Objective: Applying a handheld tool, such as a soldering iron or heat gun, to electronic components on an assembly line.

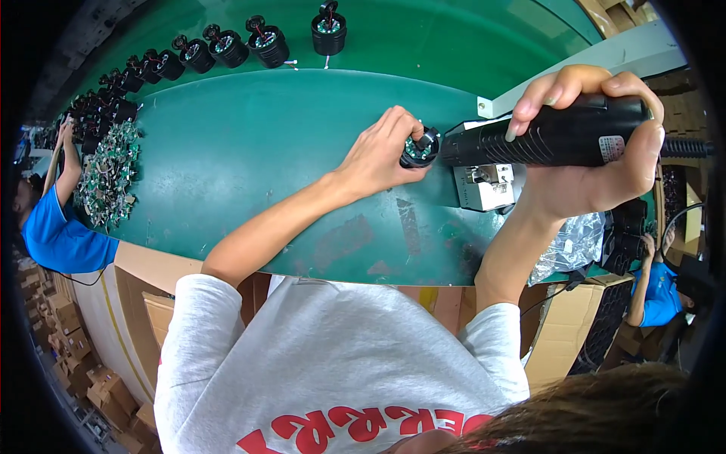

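Observation:
My left hand [382,155] grips a small black round housing [420,155] on the green bench, its fingers curled around the rim. A green circuit board with small parts shows inside the housing. My right hand [594,185] is wrapped around a thick black corded electric screwdriver [556,136], held above the bench. Its narrower front points left, close to the housing; from this angle I cannot tell whether they touch. Below the screwdriver is a white box with a metal mechanism [491,178], partly covered by the tool.
Several similar black housings [270,47] line the far edge of the green bench [249,136]. A heap of circuit boards [110,178] lies at left. Clear plastic bags [571,246] are at right. Co-workers in blue shirts sit at left [68,231] and right [659,295].

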Demonstrator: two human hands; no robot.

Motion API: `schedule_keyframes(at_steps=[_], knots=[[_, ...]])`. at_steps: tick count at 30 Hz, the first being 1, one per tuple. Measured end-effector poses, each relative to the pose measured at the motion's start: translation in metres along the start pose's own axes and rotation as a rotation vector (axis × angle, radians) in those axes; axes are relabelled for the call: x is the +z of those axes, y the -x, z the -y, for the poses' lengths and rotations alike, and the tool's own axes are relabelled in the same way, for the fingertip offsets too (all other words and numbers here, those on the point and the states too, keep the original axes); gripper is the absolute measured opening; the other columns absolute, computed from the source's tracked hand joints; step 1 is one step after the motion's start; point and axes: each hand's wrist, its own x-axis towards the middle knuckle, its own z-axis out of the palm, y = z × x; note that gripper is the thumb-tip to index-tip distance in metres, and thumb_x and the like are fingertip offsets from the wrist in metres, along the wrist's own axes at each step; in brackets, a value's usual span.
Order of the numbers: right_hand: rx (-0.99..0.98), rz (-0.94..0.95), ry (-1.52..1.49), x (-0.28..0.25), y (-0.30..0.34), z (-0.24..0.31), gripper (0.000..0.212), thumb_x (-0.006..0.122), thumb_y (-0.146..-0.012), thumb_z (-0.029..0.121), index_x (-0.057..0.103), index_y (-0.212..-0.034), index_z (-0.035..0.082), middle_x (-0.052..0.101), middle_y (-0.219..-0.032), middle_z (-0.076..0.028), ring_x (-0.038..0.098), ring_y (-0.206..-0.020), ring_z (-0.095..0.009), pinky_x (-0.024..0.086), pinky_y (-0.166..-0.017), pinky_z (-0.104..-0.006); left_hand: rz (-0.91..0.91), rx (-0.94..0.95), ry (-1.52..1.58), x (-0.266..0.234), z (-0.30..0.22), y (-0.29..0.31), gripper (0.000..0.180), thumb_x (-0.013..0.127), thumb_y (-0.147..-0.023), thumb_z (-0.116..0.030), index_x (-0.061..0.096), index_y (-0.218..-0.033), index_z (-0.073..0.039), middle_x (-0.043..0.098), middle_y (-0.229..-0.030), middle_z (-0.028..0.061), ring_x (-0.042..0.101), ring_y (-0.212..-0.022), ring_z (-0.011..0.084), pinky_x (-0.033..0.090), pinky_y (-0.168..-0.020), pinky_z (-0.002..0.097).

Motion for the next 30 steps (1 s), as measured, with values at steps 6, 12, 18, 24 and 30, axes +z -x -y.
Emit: schedule_keyframes(at_steps=[6,12,18,24,30], knots=[[0.001,0.009,0.011,-0.003,0.001,-0.004,0.046,0.034,-0.103,0.046,0.052,-0.115,0.006,0.062,-0.082,-0.02,0.065,-0.057,-0.03,0.05,-0.043,-0.0311,0.022,0.0,0.021,-0.001,-0.003,-0.001,0.043,0.082,-0.072,-0.013,0.051,-0.103,-0.009,0.051,-0.101,0.0052,0.056,-0.089,0.0227,0.048,-0.077,0.0345],[0.009,0.066,0.015,0.005,0.004,-0.006,0.044,0.036,-0.104,0.045,0.05,-0.117,0.005,0.061,-0.082,-0.021,0.064,-0.057,-0.031,0.05,-0.044,-0.0313,0.028,-0.002,0.021,-0.003,-0.004,-0.002,0.043,0.081,-0.073,-0.013,0.051,-0.103,-0.009,0.051,-0.101,0.0051,0.055,-0.089,0.0226,0.048,-0.076,0.0346],[-0.019,0.226,-0.065,0.007,0.002,-0.012,0.043,0.039,-0.103,0.044,0.049,-0.117,0.005,0.061,-0.081,-0.022,0.063,-0.055,-0.03,0.051,-0.044,-0.0314,0.054,-0.012,0.026,-0.005,-0.006,-0.003,0.043,0.081,-0.073,-0.014,0.051,-0.104,-0.009,0.051,-0.1,0.0051,0.055,-0.089,0.0225,0.048,-0.076,0.0343],[-0.044,0.135,0.037,0.006,0.002,0.017,0.038,0.041,-0.103,0.041,0.049,-0.115,0.005,0.061,-0.081,-0.022,0.062,-0.053,-0.028,0.05,-0.044,-0.0309,0.081,-0.076,0.012,-0.01,-0.002,-0.009,0.046,0.079,-0.076,-0.013,0.051,-0.111,-0.007,0.054,-0.106,0.0079,0.058,-0.092,0.0253,0.05,-0.078,0.0361],[0.072,-0.22,0.445,-0.008,-0.003,0.043,0.03,0.04,-0.104,0.035,0.049,-0.111,0.008,0.061,-0.076,-0.018,0.062,-0.051,-0.027,0.048,-0.04,-0.0309,-0.295,-0.188,-0.113,-0.026,0.057,-0.094,0.058,0.072,-0.079,-0.008,0.045,-0.131,-0.004,0.057,-0.123,0.0213,0.065,-0.098,0.0394,0.054,-0.089,0.0475]])
